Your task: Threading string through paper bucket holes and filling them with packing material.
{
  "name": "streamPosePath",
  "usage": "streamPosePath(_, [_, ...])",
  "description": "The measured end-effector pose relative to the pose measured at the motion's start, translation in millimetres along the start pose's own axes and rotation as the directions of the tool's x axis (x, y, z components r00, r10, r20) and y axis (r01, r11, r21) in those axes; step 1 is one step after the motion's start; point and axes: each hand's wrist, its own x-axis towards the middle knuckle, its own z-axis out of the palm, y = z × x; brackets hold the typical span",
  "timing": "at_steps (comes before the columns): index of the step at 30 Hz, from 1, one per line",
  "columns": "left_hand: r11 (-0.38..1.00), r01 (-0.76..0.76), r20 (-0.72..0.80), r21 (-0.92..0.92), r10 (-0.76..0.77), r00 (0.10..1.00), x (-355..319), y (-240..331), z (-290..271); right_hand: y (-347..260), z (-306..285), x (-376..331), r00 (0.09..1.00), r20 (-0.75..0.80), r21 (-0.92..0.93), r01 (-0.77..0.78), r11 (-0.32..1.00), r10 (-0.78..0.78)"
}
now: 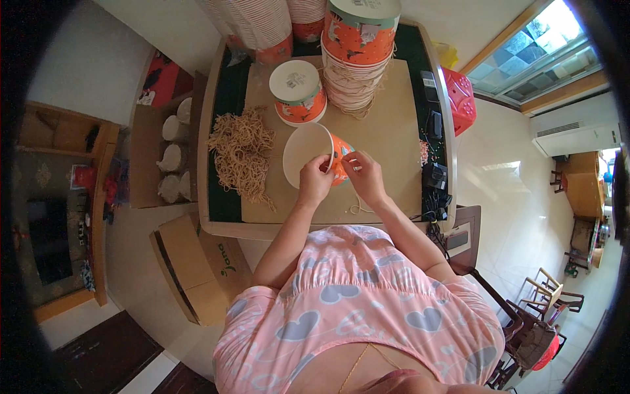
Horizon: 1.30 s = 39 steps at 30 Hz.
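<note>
A white-lined paper bucket (303,148) with an orange printed outside lies tipped on the cardboard sheet, its mouth toward the left. My left hand (315,180) is closed on its rim, with the fingers partly inside. Against the orange outer wall, my right hand (365,176) is pinched closed on a thin beige cord (357,205), which loops below it onto the cardboard; the fingertips hide the pinched part. Left of the bucket is a tangled heap of beige cords (241,154). Just beyond stands an upside-down bucket (294,84) in the same orange print.
Tall stacks of nested buckets (357,72) stand at the far side. The cardboard sheet (387,151) covers the middle of the table. Black adapters and cables (434,176) line the right edge. An open carton (147,164) with white-wrapped items stands left of the table.
</note>
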Motion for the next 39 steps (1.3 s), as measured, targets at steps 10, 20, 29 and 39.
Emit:
streamPosePath(10, [1.000,-0.014,0.031,-0.026,0.014,0.999,-2,6,-1,0,2,-1,1.000,0.002,0.031,-0.018,0.999,0.017])
streamPosePath(20, [0.987,-0.037,0.120,-0.157,0.056,0.991,-1,7,1,8,0,1,0.999,-0.012,-0.078,0.046,0.996,-0.047])
streamPosePath(29, [0.973,-0.171,0.062,0.153,0.163,0.985,9,-5,26,40,-3,1,0.999,0.013,0.077,-0.046,0.996,0.046])
streamPosePath(39, [0.640,0.532,0.454,-0.554,-0.304,0.838,26,-32,35,-8,-14,-17,0.987,0.155,0.112,-0.051,0.992,0.033])
